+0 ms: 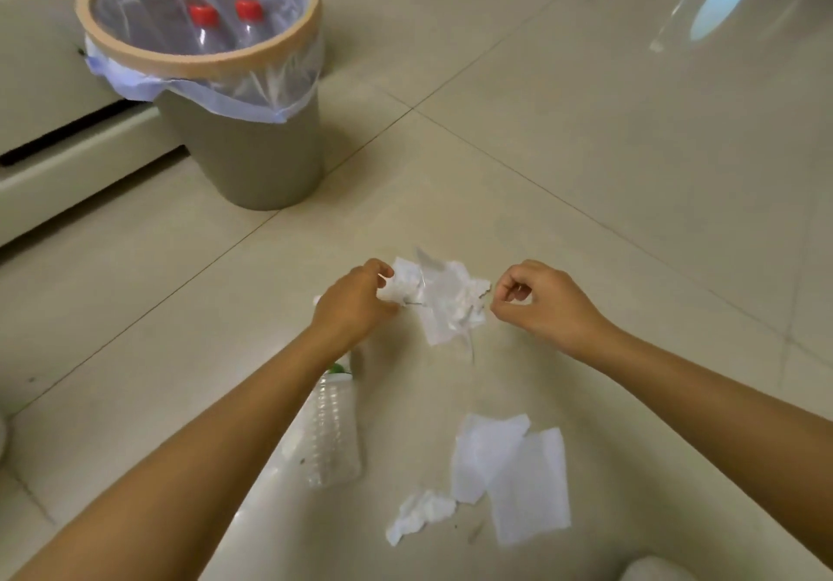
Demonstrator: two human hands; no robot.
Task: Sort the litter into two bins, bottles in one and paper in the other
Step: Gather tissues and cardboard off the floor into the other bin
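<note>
While left hand [356, 301] pinches crumpled paper [444, 298], its arm half-hides a bottle [336, 436]; right hand [536, 301] curled empty.

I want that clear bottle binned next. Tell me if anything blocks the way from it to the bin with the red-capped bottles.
Nothing visible blocks it. The clear bottle lies on the floor partly under the left forearm, and only bare tile lies between it and the bin. The bin's mouth is open. Both hands are busy at the crumpled paper.

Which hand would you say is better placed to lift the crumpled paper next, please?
Left, probably: the left hand already pinches the crumpled paper's edge, while the right hand is curled beside it, holding nothing.
</note>
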